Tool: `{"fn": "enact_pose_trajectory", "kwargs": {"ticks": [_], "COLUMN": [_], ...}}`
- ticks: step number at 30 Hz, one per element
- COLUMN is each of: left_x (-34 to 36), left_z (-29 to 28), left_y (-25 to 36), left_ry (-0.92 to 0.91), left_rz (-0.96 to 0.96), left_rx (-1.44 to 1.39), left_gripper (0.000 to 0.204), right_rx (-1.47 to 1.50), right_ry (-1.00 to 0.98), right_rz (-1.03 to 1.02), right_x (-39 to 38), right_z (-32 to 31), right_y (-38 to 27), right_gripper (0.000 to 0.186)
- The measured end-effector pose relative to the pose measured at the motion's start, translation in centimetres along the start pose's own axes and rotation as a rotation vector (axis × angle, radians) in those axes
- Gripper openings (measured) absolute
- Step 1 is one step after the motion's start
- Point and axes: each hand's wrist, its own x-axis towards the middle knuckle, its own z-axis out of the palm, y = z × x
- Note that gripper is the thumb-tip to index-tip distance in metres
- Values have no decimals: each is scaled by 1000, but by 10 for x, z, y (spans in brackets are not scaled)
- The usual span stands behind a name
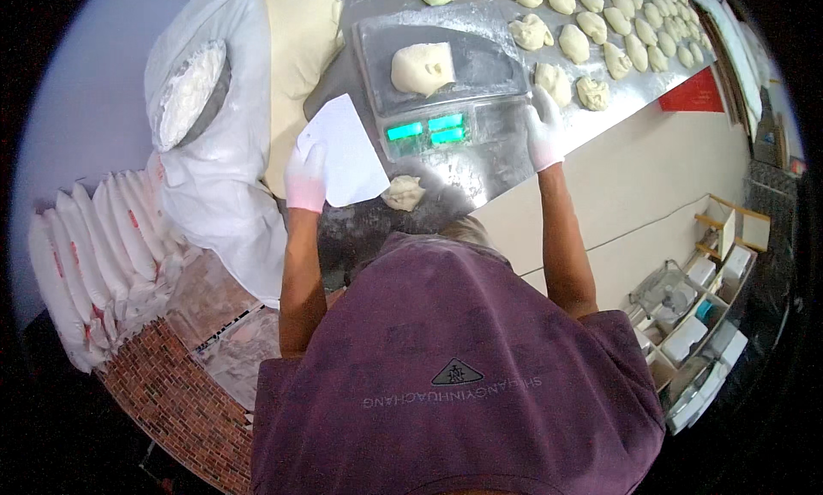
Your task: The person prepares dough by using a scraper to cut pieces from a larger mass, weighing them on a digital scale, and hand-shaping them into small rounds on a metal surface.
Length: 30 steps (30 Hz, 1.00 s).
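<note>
many dough lumps (617, 20) on steel table (497, 156); brick-patterned floor (167, 371); left hand (306, 176) gripping scraper (347, 152); right hand (544, 135) half-spread, empty

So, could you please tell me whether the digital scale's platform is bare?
No, a single pale piece of dough sits on the digital scale's platform.

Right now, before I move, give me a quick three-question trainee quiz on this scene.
1. Which hand holds the flat white scraper?
2. True or false: the grey rectangular scale bears two pale dough lumps.
3. Fill in: the scale's small lit displays glow ____.

Key:
1. The white-gloved left hand.
2. False; it bears one pale dough lump.
3. Green.
</note>
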Motion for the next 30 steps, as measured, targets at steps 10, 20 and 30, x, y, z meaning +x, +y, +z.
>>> {"fn": "enact_pose_trajectory", "kwargs": {"ticks": [10, 20, 30], "left_x": [113, 52, 13], "left_z": [80, 198, 10], "left_y": [-9, 106, 27], "left_ry": [-215, -354, 321], "left_rz": [153, 474, -178], "left_rx": [493, 145, -419], "left_gripper": [29, 26, 28], "right_rx": [260, 910, 1039], "right_ry": [-224, 33, -107], "right_rz": [47, 107, -30], "right_x": [38, 41, 156], "right_z": [13, -8, 78], "right_y": [1, 40, -71], "right_gripper": [64, 57, 42]}}
